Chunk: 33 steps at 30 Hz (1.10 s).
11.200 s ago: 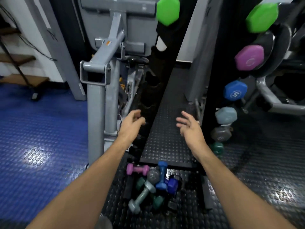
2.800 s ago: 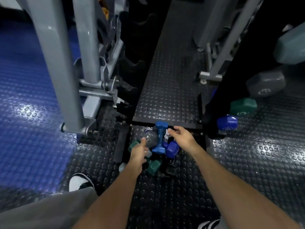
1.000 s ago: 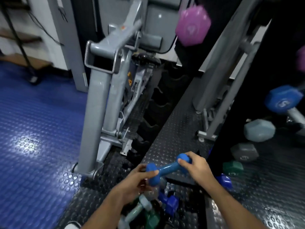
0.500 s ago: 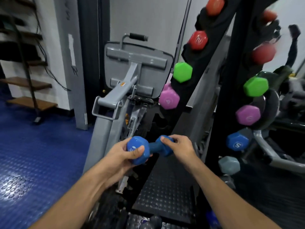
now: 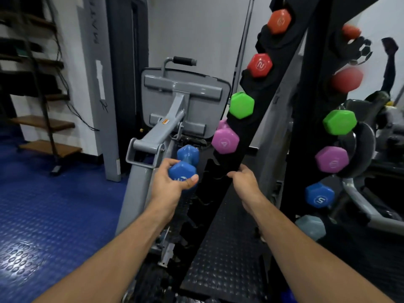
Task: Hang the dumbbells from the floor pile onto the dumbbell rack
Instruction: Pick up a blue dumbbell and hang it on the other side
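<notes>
Head view: studded blue floor (image 5: pixel 43 206), white wall (image 5: pixel 196 29).

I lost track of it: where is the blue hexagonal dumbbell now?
Head view, centre-left: the blue hexagonal dumbbell is in the left hand, below-left of the purple racked dumbbell.

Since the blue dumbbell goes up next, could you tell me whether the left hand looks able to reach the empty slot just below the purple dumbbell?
Probably yes. The left hand holds the blue dumbbell right beside the dumbbell rack, and nothing lies between it and the slots under the purple dumbbell.
</notes>
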Each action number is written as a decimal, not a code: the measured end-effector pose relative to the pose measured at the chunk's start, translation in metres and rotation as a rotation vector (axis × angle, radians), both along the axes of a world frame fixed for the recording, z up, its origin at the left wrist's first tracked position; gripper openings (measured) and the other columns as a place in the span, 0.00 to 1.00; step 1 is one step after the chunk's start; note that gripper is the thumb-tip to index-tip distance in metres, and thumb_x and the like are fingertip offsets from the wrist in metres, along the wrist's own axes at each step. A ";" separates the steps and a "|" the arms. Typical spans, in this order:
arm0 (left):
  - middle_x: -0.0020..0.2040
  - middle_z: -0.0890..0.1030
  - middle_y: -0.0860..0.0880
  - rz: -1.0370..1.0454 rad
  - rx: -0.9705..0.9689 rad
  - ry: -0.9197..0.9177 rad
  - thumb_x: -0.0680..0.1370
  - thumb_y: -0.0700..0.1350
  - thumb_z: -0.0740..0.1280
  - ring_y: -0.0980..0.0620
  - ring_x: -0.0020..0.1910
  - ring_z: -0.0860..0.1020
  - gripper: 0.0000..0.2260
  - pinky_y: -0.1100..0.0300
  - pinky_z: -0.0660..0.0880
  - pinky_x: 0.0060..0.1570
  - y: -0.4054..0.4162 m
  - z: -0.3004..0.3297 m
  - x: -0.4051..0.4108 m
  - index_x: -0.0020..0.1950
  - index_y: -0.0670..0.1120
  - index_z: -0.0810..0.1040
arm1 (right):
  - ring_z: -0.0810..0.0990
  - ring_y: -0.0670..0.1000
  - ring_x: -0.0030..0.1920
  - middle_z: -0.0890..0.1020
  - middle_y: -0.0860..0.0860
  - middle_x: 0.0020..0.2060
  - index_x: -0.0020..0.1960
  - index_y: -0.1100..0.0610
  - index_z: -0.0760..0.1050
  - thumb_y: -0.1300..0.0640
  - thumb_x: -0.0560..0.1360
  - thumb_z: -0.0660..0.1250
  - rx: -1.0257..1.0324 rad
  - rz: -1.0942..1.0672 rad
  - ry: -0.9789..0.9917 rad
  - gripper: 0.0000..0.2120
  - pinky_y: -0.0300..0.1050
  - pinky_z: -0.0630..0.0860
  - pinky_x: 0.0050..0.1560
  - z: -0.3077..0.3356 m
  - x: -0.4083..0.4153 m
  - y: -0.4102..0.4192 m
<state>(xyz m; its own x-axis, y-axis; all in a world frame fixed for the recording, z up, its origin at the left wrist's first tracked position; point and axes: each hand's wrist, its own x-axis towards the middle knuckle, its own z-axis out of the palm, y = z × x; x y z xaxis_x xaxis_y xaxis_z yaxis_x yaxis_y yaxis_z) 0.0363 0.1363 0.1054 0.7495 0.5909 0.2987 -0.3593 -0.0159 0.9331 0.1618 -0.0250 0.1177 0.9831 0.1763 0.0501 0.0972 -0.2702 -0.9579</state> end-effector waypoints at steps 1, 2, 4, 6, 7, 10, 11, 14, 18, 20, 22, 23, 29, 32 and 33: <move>0.44 0.79 0.47 0.007 0.010 0.006 0.67 0.32 0.80 0.55 0.38 0.77 0.21 0.59 0.78 0.41 0.001 -0.001 0.010 0.50 0.46 0.74 | 0.82 0.46 0.49 0.85 0.49 0.53 0.69 0.52 0.77 0.65 0.75 0.65 0.028 0.001 -0.012 0.23 0.43 0.75 0.50 -0.004 0.003 0.001; 0.43 0.79 0.47 0.012 0.030 0.017 0.67 0.32 0.80 0.57 0.36 0.77 0.21 0.61 0.78 0.40 0.001 -0.002 0.020 0.50 0.46 0.74 | 0.81 0.44 0.45 0.86 0.47 0.50 0.68 0.50 0.78 0.65 0.75 0.64 0.040 0.000 -0.030 0.24 0.42 0.75 0.47 -0.006 0.004 0.000; 0.42 0.79 0.48 0.011 0.084 0.036 0.66 0.32 0.81 0.58 0.36 0.77 0.21 0.63 0.78 0.39 0.001 -0.002 0.039 0.52 0.43 0.75 | 0.79 0.43 0.43 0.87 0.44 0.49 0.67 0.46 0.79 0.63 0.74 0.64 0.053 0.006 -0.049 0.24 0.41 0.72 0.46 -0.013 0.007 -0.002; 0.43 0.79 0.48 0.011 0.096 0.045 0.67 0.33 0.81 0.55 0.38 0.77 0.21 0.62 0.78 0.40 0.000 -0.005 0.054 0.53 0.41 0.74 | 0.79 0.44 0.50 0.87 0.43 0.54 0.67 0.41 0.79 0.57 0.73 0.63 0.085 0.015 -0.046 0.25 0.44 0.73 0.53 -0.021 0.011 -0.004; 0.44 0.79 0.48 0.010 0.101 0.046 0.67 0.33 0.81 0.54 0.38 0.77 0.21 0.62 0.78 0.40 -0.001 -0.007 0.060 0.53 0.41 0.74 | 0.80 0.44 0.55 0.86 0.42 0.56 0.67 0.39 0.78 0.54 0.72 0.63 0.107 0.019 -0.045 0.25 0.45 0.74 0.58 -0.025 0.015 -0.005; 0.45 0.79 0.48 -0.021 0.166 0.060 0.66 0.35 0.81 0.55 0.38 0.77 0.22 0.60 0.78 0.42 -0.002 -0.016 0.077 0.53 0.43 0.74 | 0.81 0.44 0.63 0.85 0.38 0.59 0.68 0.38 0.78 0.49 0.70 0.61 0.165 0.024 -0.034 0.26 0.49 0.72 0.69 -0.032 0.018 -0.008; 0.46 0.80 0.48 -0.039 0.184 0.064 0.66 0.36 0.81 0.55 0.39 0.77 0.22 0.58 0.78 0.43 -0.001 -0.019 0.082 0.53 0.44 0.74 | 0.81 0.44 0.63 0.85 0.39 0.58 0.68 0.39 0.78 0.48 0.70 0.61 0.178 0.026 -0.038 0.26 0.48 0.72 0.68 -0.032 0.017 -0.008; 0.51 0.81 0.44 -0.069 0.220 0.068 0.65 0.40 0.82 0.54 0.42 0.79 0.22 0.51 0.80 0.49 -0.001 -0.021 0.091 0.51 0.48 0.74 | 0.83 0.45 0.61 0.86 0.41 0.56 0.66 0.42 0.80 0.46 0.70 0.61 0.208 0.027 -0.060 0.26 0.48 0.73 0.68 -0.031 0.017 -0.009; 0.51 0.82 0.45 -0.103 0.322 0.076 0.63 0.42 0.81 0.54 0.44 0.79 0.22 0.44 0.79 0.54 -0.005 -0.020 0.097 0.49 0.53 0.73 | 0.84 0.45 0.59 0.87 0.43 0.55 0.64 0.47 0.82 0.51 0.72 0.59 0.231 0.017 -0.085 0.23 0.46 0.75 0.65 -0.034 0.018 -0.010; 0.52 0.82 0.47 -0.124 0.357 0.075 0.65 0.41 0.81 0.52 0.46 0.80 0.22 0.45 0.79 0.55 -0.007 -0.020 0.099 0.51 0.51 0.74 | 0.84 0.44 0.59 0.87 0.43 0.55 0.64 0.47 0.82 0.54 0.76 0.59 0.234 0.022 -0.101 0.20 0.43 0.75 0.62 -0.036 0.017 -0.011; 0.55 0.81 0.51 -0.135 0.372 0.083 0.65 0.40 0.82 0.51 0.52 0.81 0.23 0.46 0.79 0.58 -0.008 -0.022 0.099 0.54 0.50 0.74 | 0.84 0.43 0.58 0.87 0.43 0.55 0.64 0.48 0.82 0.59 0.81 0.58 0.244 0.040 -0.102 0.19 0.40 0.74 0.57 -0.036 0.016 -0.013; 0.57 0.80 0.53 -0.139 0.375 0.087 0.65 0.40 0.82 0.51 0.55 0.81 0.25 0.46 0.79 0.60 -0.007 -0.022 0.100 0.56 0.50 0.74 | 0.84 0.43 0.58 0.87 0.44 0.54 0.64 0.49 0.82 0.60 0.81 0.58 0.251 0.042 -0.103 0.19 0.39 0.74 0.57 -0.037 0.016 -0.013; 0.72 0.72 0.54 -0.242 0.425 0.197 0.61 0.36 0.84 0.57 0.66 0.76 0.54 0.55 0.75 0.68 -0.009 -0.017 0.097 0.79 0.55 0.59 | 0.85 0.42 0.56 0.87 0.44 0.54 0.58 0.45 0.82 0.62 0.82 0.59 0.235 0.012 -0.099 0.18 0.39 0.75 0.58 -0.037 0.015 -0.014; 0.56 0.76 0.62 -0.311 0.422 0.238 0.63 0.29 0.80 0.66 0.49 0.80 0.50 0.70 0.77 0.50 -0.015 -0.011 0.098 0.78 0.53 0.61 | 0.84 0.43 0.57 0.87 0.45 0.55 0.59 0.45 0.81 0.62 0.82 0.59 0.235 0.030 -0.086 0.17 0.36 0.75 0.54 -0.035 0.013 -0.017; 0.54 0.77 0.61 -0.309 0.429 0.259 0.64 0.29 0.80 0.66 0.47 0.81 0.47 0.72 0.76 0.46 -0.015 -0.010 0.101 0.76 0.53 0.64 | 0.84 0.43 0.58 0.87 0.44 0.56 0.60 0.45 0.81 0.61 0.82 0.59 0.225 0.032 -0.082 0.17 0.37 0.75 0.57 -0.035 0.014 -0.017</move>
